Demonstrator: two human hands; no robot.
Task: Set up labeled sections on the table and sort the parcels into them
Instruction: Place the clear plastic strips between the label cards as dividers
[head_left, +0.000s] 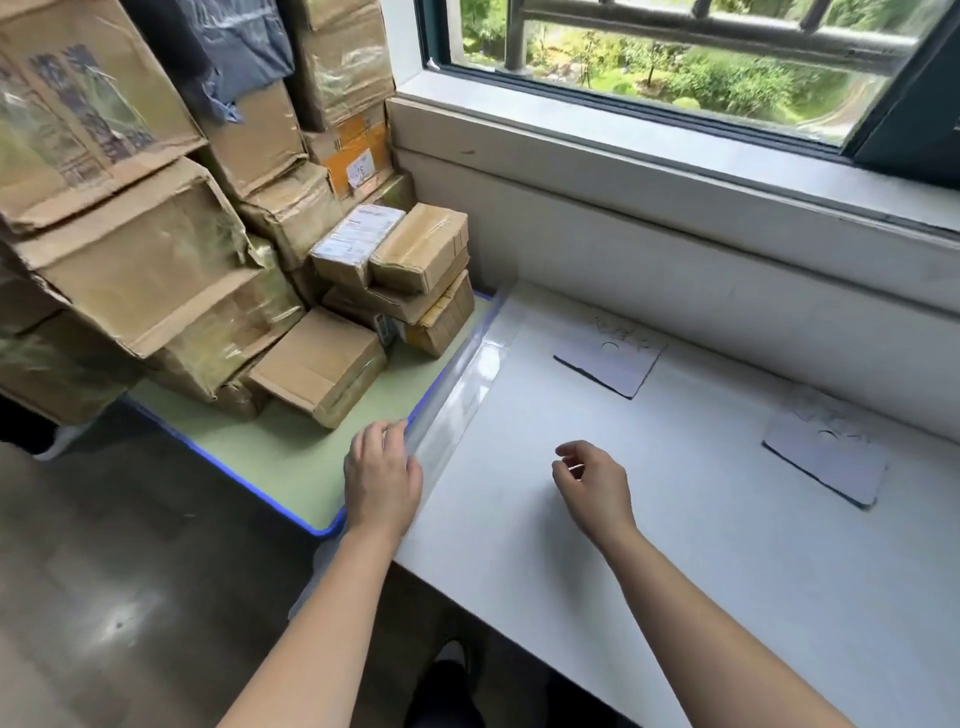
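1. Window (675, 67) along the back wall, metal bars across it, green trees outside.
2. White table (675, 545) sits under the sill. A green table (291, 457) with a blue edge butts against its left side.
3. Clear strip (457, 395), glossy like tape or plastic, runs along the seam between the two tables.
4. Parcels (156, 270): brown cardboard boxes piled high on the green table, leaning against each other and reaching the wall by the window. None are on the white table.
5. Front of the pile: a flat box (322, 364) lying tilted, and behind it a short stack topped by a labelled box (358, 241) and a plain box (421, 247) side by side.
6. Two white cards (610, 358) lie flat on the white table near the wall, well apart from each other. The second card (826, 457) is further right. Faint writing on both, unreadable.
7. Left hand (384, 478): palm down, fingers straight and together, pressing on the near end of the clear strip at the seam.
8. Right hand (592, 488): above the white table near its left part, fingers loosely curled, thumb close to forefinger. Cannot tell if it pinches anything.
9. Grey floor (104, 571) at lower left, and a dark shoe (452, 660) under the table edge.
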